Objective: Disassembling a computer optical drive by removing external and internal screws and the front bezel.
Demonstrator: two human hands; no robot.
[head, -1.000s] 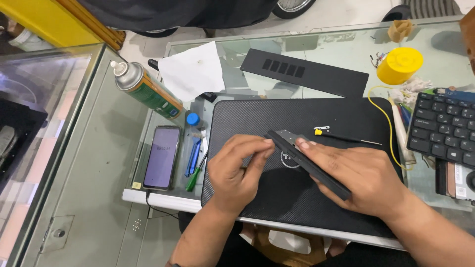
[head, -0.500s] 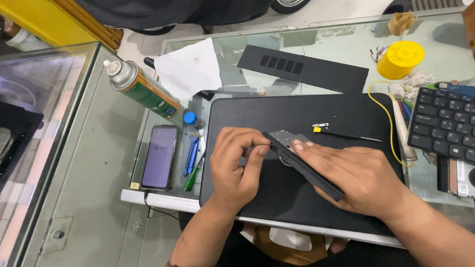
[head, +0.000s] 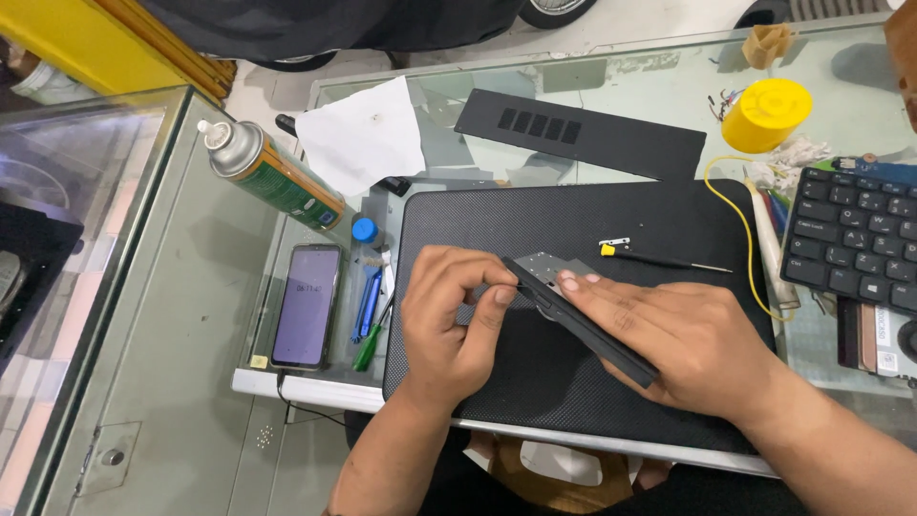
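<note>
The left hand (head: 454,325) has its fingers (head: 497,291) curled and pressed together with the thumb, pinching the far-left end of a slim black drive module (head: 578,320). The right hand (head: 683,339) lies on the module with fingers (head: 573,284) spread flat, holding it down; its near-right end shows under the palm. The module rests on the closed black laptop (head: 573,229), its long axis running from far-left to near-right.

No container holds anything that can be seen; the yellow cap-shaped tub (head: 766,115) at the far right shows only its closed top.

A small screwdriver (head: 659,258) lies on the laptop just beyond the hands. The laptop's near edge overhangs the glass table (head: 669,72). To the left lie a phone (head: 306,304), blue and green tools (head: 368,311) and a tilted spray can (head: 272,177); right, a keyboard (head: 855,239); far, a black vented panel (head: 578,134).
</note>
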